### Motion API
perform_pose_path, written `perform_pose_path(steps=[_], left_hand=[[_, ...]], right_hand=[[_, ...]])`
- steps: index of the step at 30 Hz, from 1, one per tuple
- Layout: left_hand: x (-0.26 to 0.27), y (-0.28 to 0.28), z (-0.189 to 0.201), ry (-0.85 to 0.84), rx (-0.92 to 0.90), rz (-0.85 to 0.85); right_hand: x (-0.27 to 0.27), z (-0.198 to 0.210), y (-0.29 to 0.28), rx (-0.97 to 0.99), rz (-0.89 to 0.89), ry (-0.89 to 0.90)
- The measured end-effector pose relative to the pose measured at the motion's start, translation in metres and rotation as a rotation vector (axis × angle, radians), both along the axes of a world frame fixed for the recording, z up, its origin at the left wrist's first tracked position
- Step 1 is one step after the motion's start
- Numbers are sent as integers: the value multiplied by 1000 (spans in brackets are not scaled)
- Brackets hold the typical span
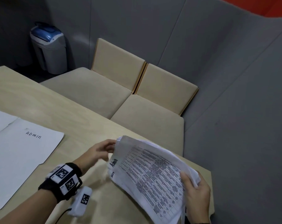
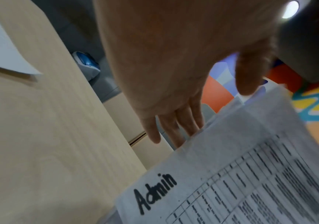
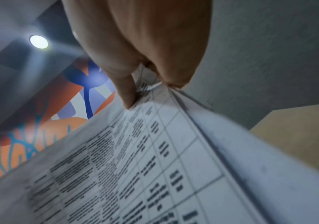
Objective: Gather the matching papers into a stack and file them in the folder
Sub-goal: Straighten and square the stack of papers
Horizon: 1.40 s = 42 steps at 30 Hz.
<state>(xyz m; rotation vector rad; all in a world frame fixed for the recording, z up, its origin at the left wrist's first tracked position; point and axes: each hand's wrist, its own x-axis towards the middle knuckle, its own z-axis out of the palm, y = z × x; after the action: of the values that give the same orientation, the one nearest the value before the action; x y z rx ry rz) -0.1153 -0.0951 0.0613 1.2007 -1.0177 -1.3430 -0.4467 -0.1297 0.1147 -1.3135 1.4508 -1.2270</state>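
A stack of printed papers headed "Admin" hangs tilted above the table's right end. My right hand pinches its near right end, thumb on the top sheet and fingers underneath. My left hand is at the stack's far left edge. Its fingers lie straight against that edge, and the thumb sits at the stack's top corner. The sheets are slightly fanned and bowed. An open white folder marked "ADMIN" lies flat on the table to the left, apart from both hands.
The light wooden table ends in a cut corner just right of the stack. Beyond its far edge is a beige cushioned bench against a grey padded wall. A grey bin with a blue lid stands on the floor at the far left.
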Motion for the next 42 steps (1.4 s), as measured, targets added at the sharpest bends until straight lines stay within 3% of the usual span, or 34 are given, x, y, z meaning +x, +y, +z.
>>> perform_pose_path(steps=[2, 4, 8, 12, 14, 18, 23, 26, 28, 31, 35, 42], left_hand=[[-8, 1, -3, -189, 9, -32], [-18, -1, -10, -308, -1, 92], [-38, 1, 5, -240, -118, 525], [-54, 21, 12, -82, -175, 723], [-53, 34, -4, -41, -137, 725], [-48, 46, -36, -84, 19, 575], [-40, 36, -37, -4, 12, 549], [-34, 37, -36, 40, -14, 567], [-28, 41, -34, 30, -16, 583], [-25, 40, -33, 43, 5, 571], [-19, 28, -26, 42, 43, 540], [-18, 28, -26, 53, -26, 555]], right_hand=[[4, 7, 3, -18, 19, 17], [10, 13, 4, -80, 64, 35], [34, 20, 20, -303, -2, 43], [61, 4, 43, -507, -174, 94], [70, -20, 51, -414, -133, 106], [65, -80, 58, -55, -53, 89], [51, -97, 39, 233, -111, -93], [49, -77, 37, 142, -62, -79], [47, -66, 40, 61, 85, -43], [42, -78, 44, 169, 276, -35], [35, -100, 40, 227, 212, -78], [46, -87, 35, 187, 129, -98]])
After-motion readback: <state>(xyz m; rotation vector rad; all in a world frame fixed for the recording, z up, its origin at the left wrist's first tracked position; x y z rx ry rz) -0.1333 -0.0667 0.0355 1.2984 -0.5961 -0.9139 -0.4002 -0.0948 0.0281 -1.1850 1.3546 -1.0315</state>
